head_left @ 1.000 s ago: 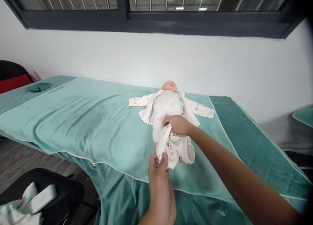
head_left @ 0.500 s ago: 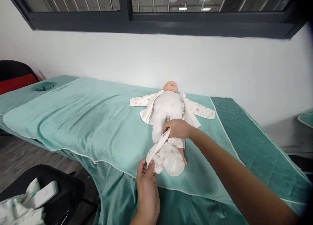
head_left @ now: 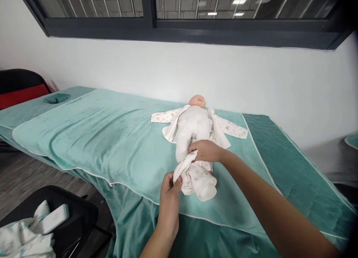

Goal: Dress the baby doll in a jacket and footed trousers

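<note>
- Trousers [head_left: 195, 179]: one pair, white with a small print, bunched over the doll's legs near the front edge of the towel.
- Doll [head_left: 192, 125]: one, on its back, head toward the wall, body in plain white. One legs-end is covered by the bunched trousers; the other leg shows just left of the right hand.
- Right hand [head_left: 206, 151]: fingers closed around the upper end of the trousers, resting against the doll's hips.
- Left hand [head_left: 169, 189]: thumb and fingers pinched on the lower left edge of the trousers, the wrist out over the towel's front edge.
- Top [head_left: 226, 127]: one, printed, lying open under the doll with both sleeves spread flat, one to each side.
- Towel [head_left: 112, 138]: one, teal with white piping. The piping runs just below the trousers (little margin there). Left of the doll lies a wide bare stretch; right of it only a narrow strip before the edge.
- Table [head_left: 293, 168]: one, under a darker quilted cover, its far side along the wall [head_left: 251, 75]. One face hole shows at the far left end.
- Bin [head_left: 72, 213]: one, black, on the floor at lower left, well apart from the doll, holding loose cloths [head_left: 22, 239] (count not legible).
- Chair [head_left: 19, 88]: one, black and red, behind the table's left end.
</note>
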Tool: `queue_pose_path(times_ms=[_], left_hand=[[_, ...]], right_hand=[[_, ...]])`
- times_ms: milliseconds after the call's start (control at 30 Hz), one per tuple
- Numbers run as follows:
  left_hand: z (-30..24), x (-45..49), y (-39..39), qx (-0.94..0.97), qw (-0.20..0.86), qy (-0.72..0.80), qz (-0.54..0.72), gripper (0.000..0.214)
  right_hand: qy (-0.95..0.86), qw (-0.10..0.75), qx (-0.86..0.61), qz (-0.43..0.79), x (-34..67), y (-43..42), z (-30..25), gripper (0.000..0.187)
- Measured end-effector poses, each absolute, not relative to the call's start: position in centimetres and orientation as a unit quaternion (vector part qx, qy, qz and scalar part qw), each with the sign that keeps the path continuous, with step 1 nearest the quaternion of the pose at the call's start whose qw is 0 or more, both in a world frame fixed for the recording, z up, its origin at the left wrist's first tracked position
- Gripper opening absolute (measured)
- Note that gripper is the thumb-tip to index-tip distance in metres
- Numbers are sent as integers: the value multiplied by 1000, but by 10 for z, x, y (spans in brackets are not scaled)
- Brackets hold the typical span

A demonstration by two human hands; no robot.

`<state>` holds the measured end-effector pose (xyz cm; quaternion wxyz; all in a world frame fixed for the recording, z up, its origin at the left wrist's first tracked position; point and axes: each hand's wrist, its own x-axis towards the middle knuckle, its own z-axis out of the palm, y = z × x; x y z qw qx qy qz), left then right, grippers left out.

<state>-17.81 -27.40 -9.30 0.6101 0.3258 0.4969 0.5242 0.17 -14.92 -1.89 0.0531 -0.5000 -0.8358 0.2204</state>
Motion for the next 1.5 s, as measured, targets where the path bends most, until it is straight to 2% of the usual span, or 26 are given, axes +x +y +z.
queue_pose_path(times_ms=[267, 500, 767, 933, 1167, 1400, 1500], left_hand=[[-93, -183, -250, 439, 538, 486, 531, 26], [-104, -189, -210, 523, 467, 479, 529, 28], [-102, -190, -185, 567, 387, 493, 535, 22], [-97, -191, -168, 586, 363, 491, 534, 19], [-88, -191, -134, 639, 335, 474, 505, 18], [-89, -185, -91, 691, 253, 473, 484, 18], [-90, -181, -76, 724, 196, 464, 471, 20]], right_hand=[[-799, 126, -474, 347, 10, -152, -14, 14], [-773, 139, -486, 382, 13, -153, -12, 36], [-751, 132, -491, 422, 14, -157, -6, 43], [-755, 117, -495, 413, 15, -155, -9, 35], [-774, 119, -533, 321, 10, -153, -10, 16], [-753, 137, -582, 274, 4, -147, -10, 16], [-735, 152, -594, 291, 3, -145, -10, 14]])
